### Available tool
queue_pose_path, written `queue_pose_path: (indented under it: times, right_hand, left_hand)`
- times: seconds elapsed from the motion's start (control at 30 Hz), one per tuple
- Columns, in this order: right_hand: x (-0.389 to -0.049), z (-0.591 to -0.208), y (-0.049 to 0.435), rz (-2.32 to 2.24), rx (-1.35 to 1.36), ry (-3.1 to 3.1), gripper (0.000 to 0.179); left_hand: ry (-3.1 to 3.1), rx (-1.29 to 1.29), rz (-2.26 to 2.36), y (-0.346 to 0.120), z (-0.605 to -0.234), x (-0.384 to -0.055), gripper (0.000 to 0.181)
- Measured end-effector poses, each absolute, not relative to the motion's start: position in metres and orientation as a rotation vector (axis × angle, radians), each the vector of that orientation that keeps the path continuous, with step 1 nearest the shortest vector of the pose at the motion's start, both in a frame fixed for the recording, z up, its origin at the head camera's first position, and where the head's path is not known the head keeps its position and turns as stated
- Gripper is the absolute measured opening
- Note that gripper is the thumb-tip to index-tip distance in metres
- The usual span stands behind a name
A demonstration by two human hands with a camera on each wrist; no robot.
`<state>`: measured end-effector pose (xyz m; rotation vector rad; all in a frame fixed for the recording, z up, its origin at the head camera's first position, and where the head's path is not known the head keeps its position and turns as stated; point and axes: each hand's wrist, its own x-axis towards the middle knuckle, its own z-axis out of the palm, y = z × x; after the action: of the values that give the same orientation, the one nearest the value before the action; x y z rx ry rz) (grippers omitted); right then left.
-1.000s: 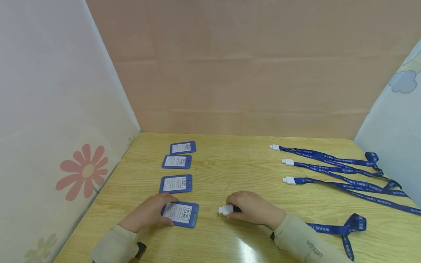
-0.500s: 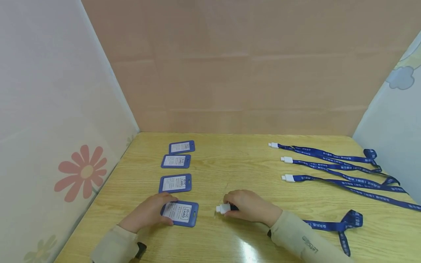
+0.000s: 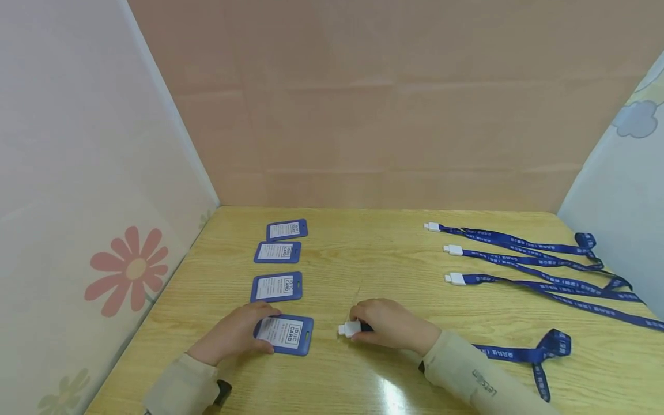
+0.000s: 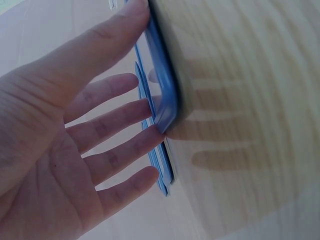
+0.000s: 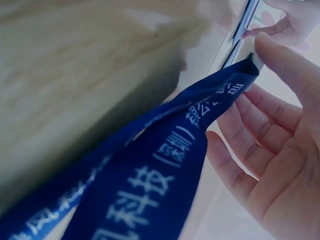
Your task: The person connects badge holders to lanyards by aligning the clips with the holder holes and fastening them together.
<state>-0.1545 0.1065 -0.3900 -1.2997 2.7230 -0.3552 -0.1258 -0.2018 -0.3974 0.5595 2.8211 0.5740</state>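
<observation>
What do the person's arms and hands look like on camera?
The left hand and right hand are ungloved. The left sleeve and right sleeve are long and pale beige. Small dark lettering marks the right sleeve. Something black, perhaps a strap, shows at each cuff.

The left hand [image 3: 241, 334] was found in a grip, its left thumb [image 4: 100, 45] extended along the near side and the left fingers [image 4: 122, 152] spread, slightly bent, opposite. The left forearm [image 3: 178, 386] ran back from that grip, outward to the left. The right hand [image 3: 391, 327], well apart, pinched with the right thumb [image 5: 285, 60] on the near side; its right forearm [image 3: 477, 374] lay behind the grip, angled outward.
</observation>
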Motion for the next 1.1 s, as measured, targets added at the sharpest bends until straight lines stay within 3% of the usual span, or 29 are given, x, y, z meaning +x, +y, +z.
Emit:
queue_pose_path:
  times: [1.1]
  right_hand:
    - [-0.158, -0.390, 0.086, -0.322, -1.383, 2.685, 0.019]
  left_hand:
    - [2.817, 0.546, 0.540, -0.199, -0.395, -0.129, 0.061]
